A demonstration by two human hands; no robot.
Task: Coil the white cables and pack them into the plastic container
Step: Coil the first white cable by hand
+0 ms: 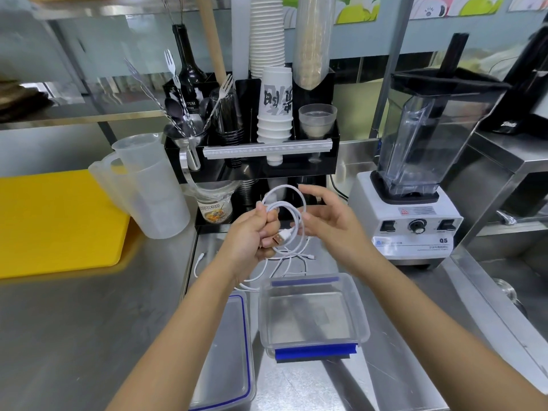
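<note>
Head view: white cable [292,216] looped in a coil, held up above counter [89,321], USB plug [281,236] poking out by the knuckles. Gripped by left hand [255,235], fingers curled round the gathered loops. Touched at its far edge by right hand [323,221], fingers spread and relaxed. Below, more loose cable [284,268] strewn on steel. Nearer, plastic container [363,315] standing open, blue clips on both ends, lid [228,351] just beside it at left. Blender [415,185] at right.

Left grip [255,232] fisted, raised; right grip [327,221] open.
</note>
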